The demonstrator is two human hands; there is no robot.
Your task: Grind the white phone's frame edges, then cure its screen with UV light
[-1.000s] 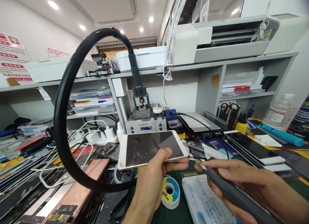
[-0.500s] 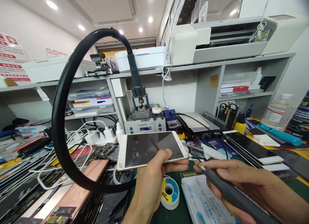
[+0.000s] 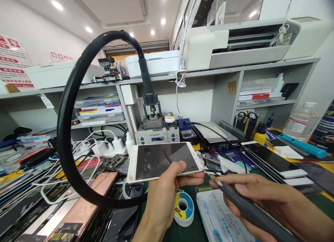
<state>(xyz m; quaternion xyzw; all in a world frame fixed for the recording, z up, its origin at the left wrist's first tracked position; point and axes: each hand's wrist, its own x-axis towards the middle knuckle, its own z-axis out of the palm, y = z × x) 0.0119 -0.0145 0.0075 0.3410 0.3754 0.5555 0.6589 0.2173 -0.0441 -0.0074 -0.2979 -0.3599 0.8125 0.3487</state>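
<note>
Very little shifts in the last second: the white-framed phone (image 3: pixel 161 160) stays level with its dark glass facing up, while the slim dark-grey handpiece (image 3: pixel 250 207) has dipped only slightly, its brass-coloured collar (image 3: pixel 214 181) now a touch lower beside the phone's near right corner. That suggests a steady pause or very fine work at that corner rather than a broad stroke. The left hand (image 3: pixel 165 189) pinches the phone's near edge towards its right end, thumb pressed on the glass and fingers bent underneath. The right hand (image 3: pixel 281 196) grips the handpiece like a pen, fingers closed around the handle and its thin tip aimed at the corner; whether the tip touches the phone I cannot tell. On the green mat (image 3: pixel 189 235), a spool of wire (image 3: pixel 184 212) sits on the near side of the phone, with a clear plastic packet (image 3: pixel 221 214) to its right, below the handpiece. Behind the phone is a station with a small display (image 3: pixel 169 134), and to the phone's right lie other phones in a stack (image 3: pixel 276 158). A white bottle (image 3: pixel 129 144) stands just behind the phone's left end.
</note>
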